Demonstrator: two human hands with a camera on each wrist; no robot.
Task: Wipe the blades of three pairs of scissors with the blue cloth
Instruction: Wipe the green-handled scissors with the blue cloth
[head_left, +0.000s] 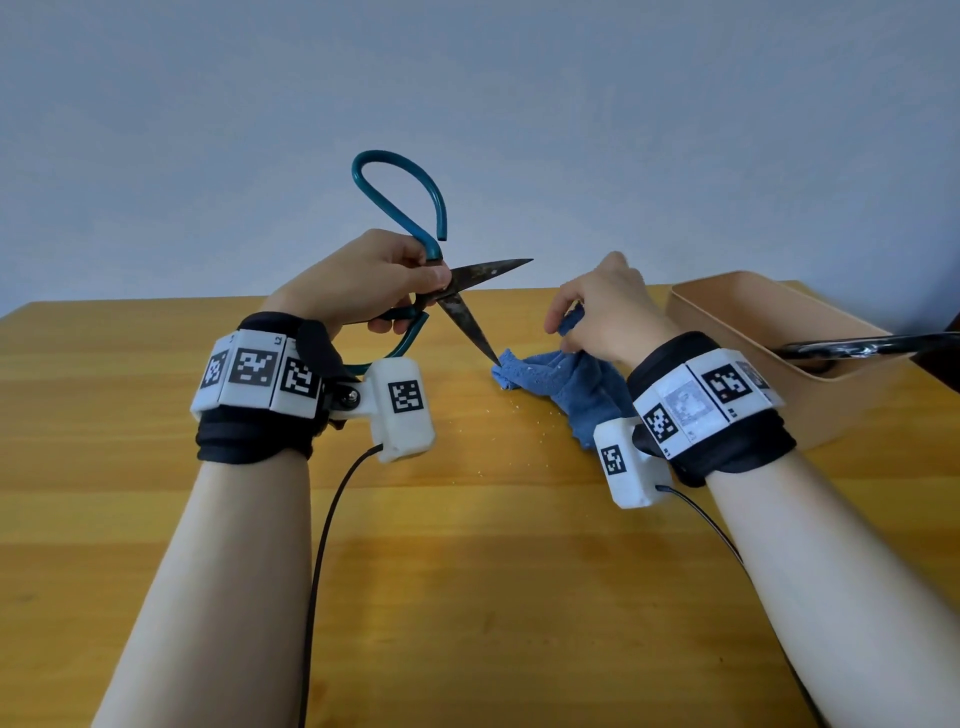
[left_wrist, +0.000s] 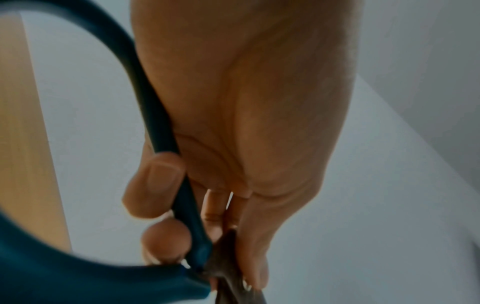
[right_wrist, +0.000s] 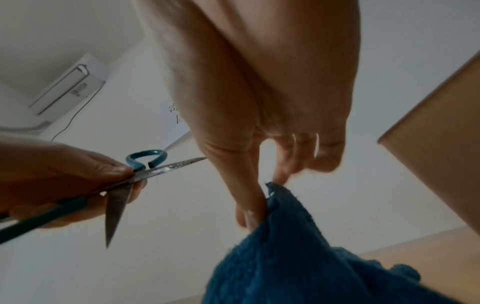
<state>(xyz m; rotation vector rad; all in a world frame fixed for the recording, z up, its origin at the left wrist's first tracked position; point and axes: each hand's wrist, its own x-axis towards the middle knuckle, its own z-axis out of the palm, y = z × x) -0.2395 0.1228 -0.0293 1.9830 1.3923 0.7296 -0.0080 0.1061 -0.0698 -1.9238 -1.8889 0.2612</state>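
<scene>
**Teal scissors held open, cloth pinched ready for the wipe**

Old steel scissors w/ teal wire-loop handles (head_left: 457, 291): held in air above table centre, blades spread wide. One blade points to 3 o'clock, other down toward 5 o'clock, tip at or just above the cloth's near corner; contact can't be confirmed. Blades look spotted and rusty. Judgement: stiff, fairly heavy for size, sharp tips. Best held at pivot and handle shanks, as now; wipe from spine side, pivot to tip.

Left hand (head_left: 363, 283): thumb and fingers clamped round handle shanks right at pivot; wrist view shows fingertips curled over teal shank.

Crumpled blue terry cloth (head_left: 561, 376): on yellow wooden table (head_left: 467, 571), at 3 o'clock from scissors. Soft, limp, light; prob. needs bunching to pad fingers against the edge.

Right hand (head_left: 605, 312): thumb and fingers pinched together on a raised fold of cloth.

Tan box (head_left: 727, 312) at 3 o'clock, far edge; dark-handled scissors (head_left: 857, 347) lying across its rim. Third pair not seen.
</scene>
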